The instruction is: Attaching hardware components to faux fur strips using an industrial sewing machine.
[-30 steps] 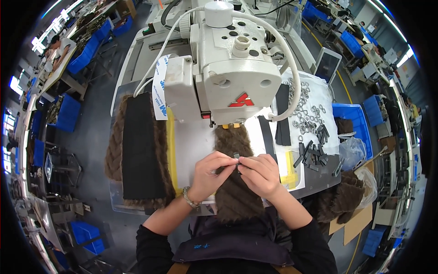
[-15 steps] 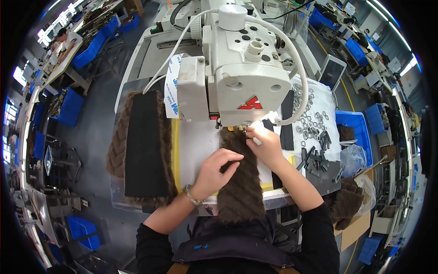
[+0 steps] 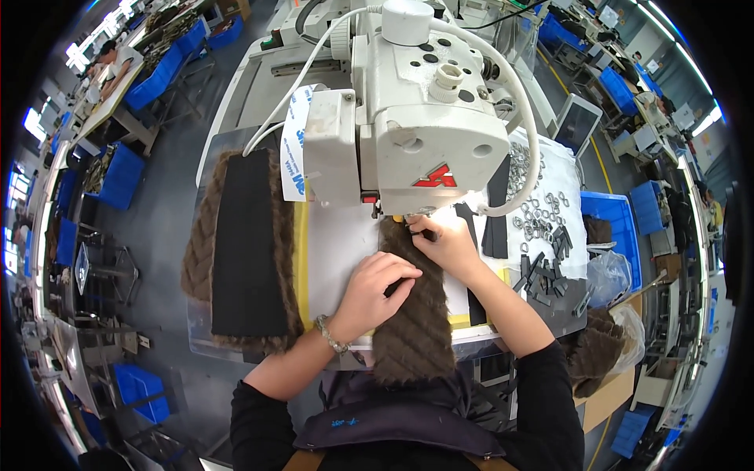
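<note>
A brown furry strip (image 3: 412,337) lies lengthwise below the head of a white industrial sewing machine (image 3: 416,141). My right hand (image 3: 444,251) is up at the yellow presser plate (image 3: 397,219), fingertips pinched on something too small and hidden to name, at the strip's far end. My left hand (image 3: 377,290) rests lower, by the strip's left edge, fingers loosely curved with thumb and index slightly apart and nothing seen between them.
Brown fur pieces topped by a black strip (image 3: 243,251) lie left. Right are metal rings (image 3: 542,216), small dark tabs (image 3: 542,279), a blue bin (image 3: 624,251) and a plastic bag (image 3: 605,279). A co-worker (image 3: 114,67) sits at a bench far left.
My hands were together over the strip's middle a second ago. My right hand has since moved up to the machine's foot; my left hand has separated from it, fingers loosened.
</note>
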Available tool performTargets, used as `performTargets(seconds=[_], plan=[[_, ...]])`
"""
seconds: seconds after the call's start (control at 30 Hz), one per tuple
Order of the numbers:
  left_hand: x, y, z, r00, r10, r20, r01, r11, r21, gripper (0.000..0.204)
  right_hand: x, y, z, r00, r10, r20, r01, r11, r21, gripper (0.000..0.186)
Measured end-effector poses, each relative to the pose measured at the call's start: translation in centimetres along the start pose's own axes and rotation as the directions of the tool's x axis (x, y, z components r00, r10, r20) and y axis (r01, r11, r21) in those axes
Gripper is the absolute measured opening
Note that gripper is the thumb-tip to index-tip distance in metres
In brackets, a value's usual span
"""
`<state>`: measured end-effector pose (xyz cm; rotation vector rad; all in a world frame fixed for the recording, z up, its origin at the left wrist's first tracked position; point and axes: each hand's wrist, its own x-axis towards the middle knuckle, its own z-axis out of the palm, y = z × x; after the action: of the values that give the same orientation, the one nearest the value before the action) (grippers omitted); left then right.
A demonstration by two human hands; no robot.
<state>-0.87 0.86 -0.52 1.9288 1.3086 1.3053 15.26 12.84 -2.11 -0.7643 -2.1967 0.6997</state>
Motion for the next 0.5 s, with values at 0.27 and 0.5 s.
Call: performTargets(seconds=[0.27, 0.5], plan=[[0.9, -0.5, -0.6, 0.994, -0.088, 0.07, 0.048, 0.893, 0.448, 0.065, 0.0, -0.7, -0.1, 0.999, 0.034, 0.031, -0.033, 0.999, -0.023, 0.017], [2.8, -3.6, -0.3, 0.995, -0.099, 0.022, 0.066, 0.798, 0.599, 0.082, 0.1, -0.7, -0.2, 0.998, 0.036, 0.051, -0.035, 0.999, -0.017, 0.014]])
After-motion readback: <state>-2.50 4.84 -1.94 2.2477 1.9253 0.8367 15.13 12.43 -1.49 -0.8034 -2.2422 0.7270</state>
